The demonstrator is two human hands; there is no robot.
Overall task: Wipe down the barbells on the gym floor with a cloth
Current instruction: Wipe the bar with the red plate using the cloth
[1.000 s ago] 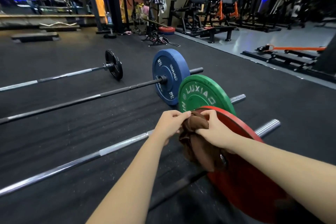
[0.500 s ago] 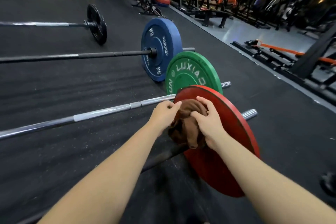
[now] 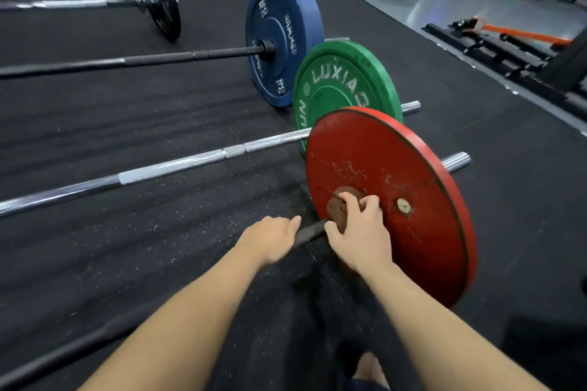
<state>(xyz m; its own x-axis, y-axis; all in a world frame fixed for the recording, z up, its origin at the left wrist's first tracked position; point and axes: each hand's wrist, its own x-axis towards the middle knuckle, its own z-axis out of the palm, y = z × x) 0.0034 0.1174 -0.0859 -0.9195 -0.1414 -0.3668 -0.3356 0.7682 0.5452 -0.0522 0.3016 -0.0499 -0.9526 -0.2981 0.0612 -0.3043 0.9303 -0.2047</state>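
Bunching the brown cloth [image 3: 338,209] in its closed grip against the dark bar [image 3: 309,231] beside the red plate [image 3: 381,162], the right hand [image 3: 359,232] wipes while the left hand [image 3: 270,240] clasps the bar, likely steadying it.

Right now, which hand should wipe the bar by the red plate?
Right, most likely. The right hand grips the brown cloth against the bar beside the red plate, so it can slide along the shaft. The left hand holds the bar bare, with no cloth.
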